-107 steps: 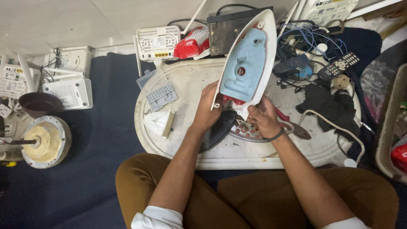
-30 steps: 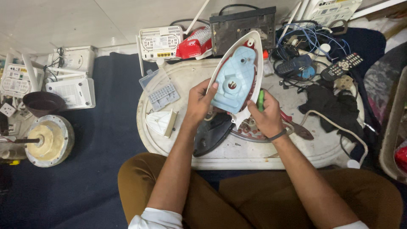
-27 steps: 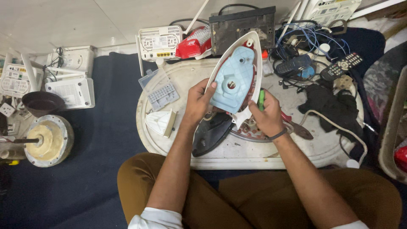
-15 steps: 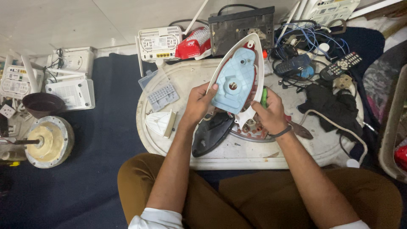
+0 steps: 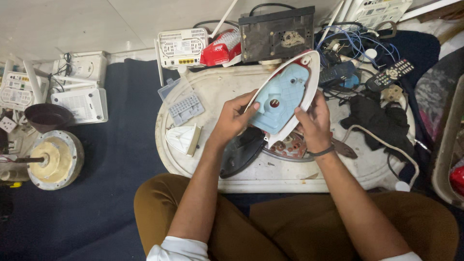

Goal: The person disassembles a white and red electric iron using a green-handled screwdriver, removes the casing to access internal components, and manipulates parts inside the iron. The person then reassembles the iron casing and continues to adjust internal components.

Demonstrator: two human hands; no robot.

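Both hands, left hand [image 5: 237,116] and right hand [image 5: 313,121], gripped a pale blue iron shell [image 5: 285,96] tilted above the white tray [image 5: 212,87], beside a dark soleplate [image 5: 241,152].

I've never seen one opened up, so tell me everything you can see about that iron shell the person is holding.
The iron shell is a pointed white plastic housing with a ribbed pale blue inside and a round hole near the middle. It is tilted, tip up and to the right, above the white tray. The left hand grips its left edge, the right hand its right edge.

A white router [image 5: 182,47], a remote control [image 5: 389,75] and a clear screw box [image 5: 182,101] lie around the oval tray [image 5: 212,87].
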